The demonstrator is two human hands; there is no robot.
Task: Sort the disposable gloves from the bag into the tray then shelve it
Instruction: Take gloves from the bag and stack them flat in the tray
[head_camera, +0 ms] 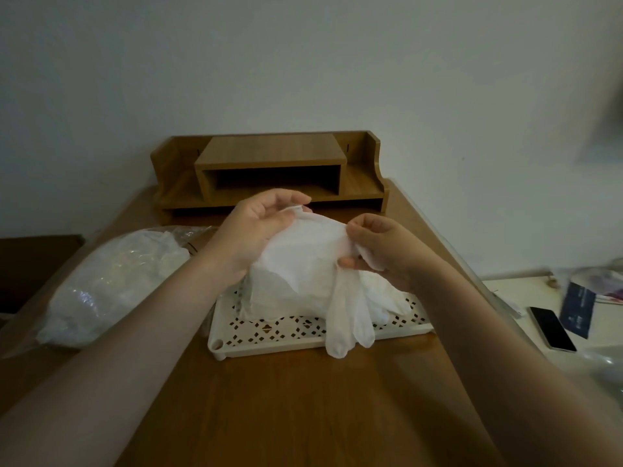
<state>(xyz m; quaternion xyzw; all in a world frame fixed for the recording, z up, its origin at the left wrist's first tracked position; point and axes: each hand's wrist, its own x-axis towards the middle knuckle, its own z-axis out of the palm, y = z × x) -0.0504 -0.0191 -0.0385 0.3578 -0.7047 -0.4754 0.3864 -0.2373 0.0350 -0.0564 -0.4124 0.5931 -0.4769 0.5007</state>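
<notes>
A white disposable glove (306,251) is stretched between both hands above the tray. My left hand (256,227) pinches its cuff at the upper left. My right hand (381,247) grips its other side, and the glove's fingers (347,318) hang down over the tray's front rim. The cream perforated tray (269,335) sits mid-table with more white gloves (384,294) lying in it, partly hidden by the held glove. A clear plastic bag (111,284) full of gloves lies on the table to the left.
A wooden desk shelf (269,170) with an open slot stands at the table's far edge against the wall. To the right, a white surface holds a phone (551,328), a dark booklet (578,311) and plastic wrapping (603,278).
</notes>
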